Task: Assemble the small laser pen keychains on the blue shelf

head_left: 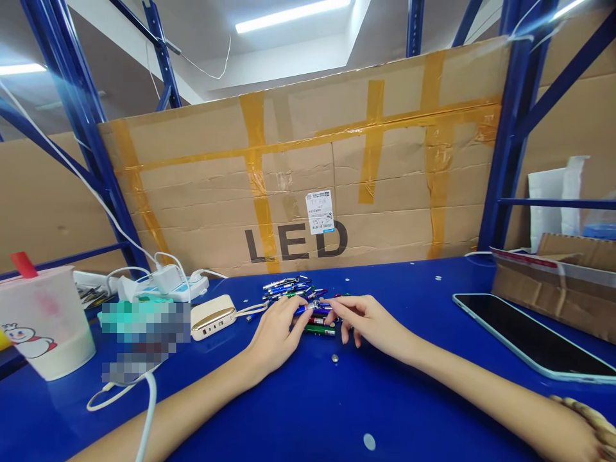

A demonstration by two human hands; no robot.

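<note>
Both hands meet over a heap of slim, shiny pen-like tubes in blue, green, red and silver. My left hand is closed, thumb and forefinger at the left end of a blue pen-like tube. At its right end, the fingers of my right hand pinch it. A red tube and a green tube lie just below. On the near side sits a small round silver piece, like a button cell. My fingers cover part of the heap.
Left of my hands are a cream power bank with a strap, a white power strip with cables, and a drink cup. A phone and cardboard box lie right. A tall cardboard sheet closes off the back.
</note>
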